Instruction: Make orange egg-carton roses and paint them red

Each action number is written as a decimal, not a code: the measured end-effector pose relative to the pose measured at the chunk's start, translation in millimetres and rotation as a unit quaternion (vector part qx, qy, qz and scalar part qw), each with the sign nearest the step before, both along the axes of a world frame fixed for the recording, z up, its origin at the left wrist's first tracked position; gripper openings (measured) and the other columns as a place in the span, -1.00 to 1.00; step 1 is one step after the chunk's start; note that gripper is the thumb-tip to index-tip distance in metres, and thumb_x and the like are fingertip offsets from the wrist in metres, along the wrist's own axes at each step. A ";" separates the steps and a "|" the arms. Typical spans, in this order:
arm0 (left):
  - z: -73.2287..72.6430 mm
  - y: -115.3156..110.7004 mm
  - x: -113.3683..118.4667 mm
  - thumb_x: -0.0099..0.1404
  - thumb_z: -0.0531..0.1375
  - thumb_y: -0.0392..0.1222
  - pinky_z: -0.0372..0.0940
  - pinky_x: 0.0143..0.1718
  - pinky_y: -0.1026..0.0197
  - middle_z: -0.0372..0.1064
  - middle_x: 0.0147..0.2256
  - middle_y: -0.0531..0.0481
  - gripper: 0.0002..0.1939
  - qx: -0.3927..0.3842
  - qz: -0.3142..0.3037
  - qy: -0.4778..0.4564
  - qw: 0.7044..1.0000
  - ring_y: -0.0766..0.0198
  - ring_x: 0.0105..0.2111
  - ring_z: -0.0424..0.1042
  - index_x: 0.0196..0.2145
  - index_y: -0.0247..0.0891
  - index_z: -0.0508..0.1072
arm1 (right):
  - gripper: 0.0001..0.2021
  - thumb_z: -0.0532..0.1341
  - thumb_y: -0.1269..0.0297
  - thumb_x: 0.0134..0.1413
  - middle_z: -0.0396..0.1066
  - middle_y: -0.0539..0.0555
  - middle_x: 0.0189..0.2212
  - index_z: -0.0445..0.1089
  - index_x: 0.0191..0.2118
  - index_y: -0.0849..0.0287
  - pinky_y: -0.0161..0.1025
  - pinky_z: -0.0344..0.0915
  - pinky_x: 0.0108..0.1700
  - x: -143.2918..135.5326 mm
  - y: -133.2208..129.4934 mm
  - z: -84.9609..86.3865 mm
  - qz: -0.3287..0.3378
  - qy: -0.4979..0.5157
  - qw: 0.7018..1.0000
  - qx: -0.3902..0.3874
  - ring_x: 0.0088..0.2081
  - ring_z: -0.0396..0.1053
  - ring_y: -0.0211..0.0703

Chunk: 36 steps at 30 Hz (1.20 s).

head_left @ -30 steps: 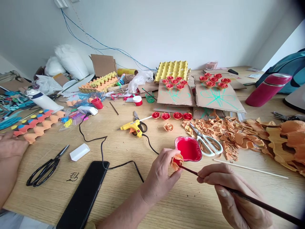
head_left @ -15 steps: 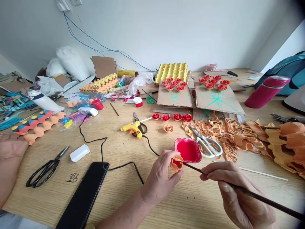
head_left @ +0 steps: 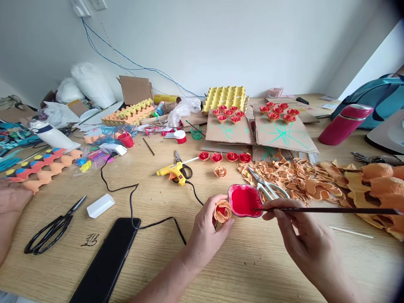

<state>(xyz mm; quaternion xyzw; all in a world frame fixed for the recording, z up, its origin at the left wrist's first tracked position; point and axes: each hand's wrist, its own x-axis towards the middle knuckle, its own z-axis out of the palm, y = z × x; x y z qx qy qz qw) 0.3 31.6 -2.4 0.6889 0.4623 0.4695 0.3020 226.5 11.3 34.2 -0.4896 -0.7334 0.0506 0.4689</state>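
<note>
My left hand (head_left: pixel 208 227) pinches an orange egg-carton rose (head_left: pixel 222 210) with red paint on its inner petals. In my right hand (head_left: pixel 304 235) is a dark-handled paintbrush (head_left: pixel 334 210), held nearly level. Its tip reaches into the red paint of a small wavy-edged dish (head_left: pixel 232 207), just right of the rose. Behind the dish lies an unpainted orange rose (head_left: pixel 220 171), and beyond that several red roses (head_left: pixel 232 156) stand in a row.
A yellow glue gun (head_left: pixel 173 171) with a black cord lies mid-table. White-handled scissors (head_left: pixel 273 190) rest against orange carton scraps (head_left: pixel 293 176). Black scissors (head_left: pixel 55 229) and a phone (head_left: pixel 105 261) lie at left. Another person's hand (head_left: pixel 12 200) rests at the far left edge.
The brush has left the rose and its tip is now in the red paint, the handle more level. My left hand has turned the rose's opening toward me.
</note>
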 end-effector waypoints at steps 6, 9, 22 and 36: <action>-1.3 1.8 0.2 0.24 0.28 -0.42 0.44 -0.24 0.30 0.51 -0.14 -0.03 -0.50 -0.108 -0.020 -0.066 0.992 0.24 -0.22 0.53 0.12 -0.17 0.40 | -0.90 0.17 0.35 0.46 0.58 -0.02 -0.36 0.44 -0.13 0.07 -0.48 0.38 -0.57 -0.4 0.4 -4.8 -0.001 -0.018 1.000 0.005 -0.43 0.59 -0.29; -0.5 1.8 1.0 0.23 0.25 -0.44 0.46 -0.19 0.28 0.49 -0.11 -0.05 -0.48 -0.126 -0.022 -0.077 0.989 0.23 -0.18 0.53 0.13 -0.18 0.38 | -0.88 0.16 0.33 0.47 0.58 -0.02 -0.37 0.45 -0.13 0.07 -0.48 0.38 -0.58 -0.4 1.6 -3.6 -0.001 -0.021 1.000 -0.003 -0.43 0.59 -0.29; 10.2 2.8 0.6 0.20 0.31 -0.34 0.40 -0.18 0.24 0.54 -0.11 -0.06 -0.55 -0.156 -0.035 -0.071 0.985 0.17 -0.13 0.53 0.05 -0.20 0.41 | -0.87 0.20 0.26 0.45 0.61 -0.10 -0.45 0.51 -0.14 0.02 -0.49 0.47 -0.38 -0.2 -5.6 8.2 -0.031 0.081 0.996 -0.029 -0.44 0.61 -0.32; 11.4 -1.7 1.6 0.21 0.37 -0.25 0.41 -0.11 0.23 0.56 -0.06 -0.08 -0.50 -0.179 -0.116 -0.113 0.970 0.18 -0.11 0.54 0.10 -0.22 0.41 | -0.83 0.16 0.34 0.51 0.65 0.04 -0.15 0.49 0.03 0.06 -0.33 0.58 -0.01 -18.8 -18.3 0.4 0.117 0.201 0.972 -0.016 -0.19 0.70 -0.21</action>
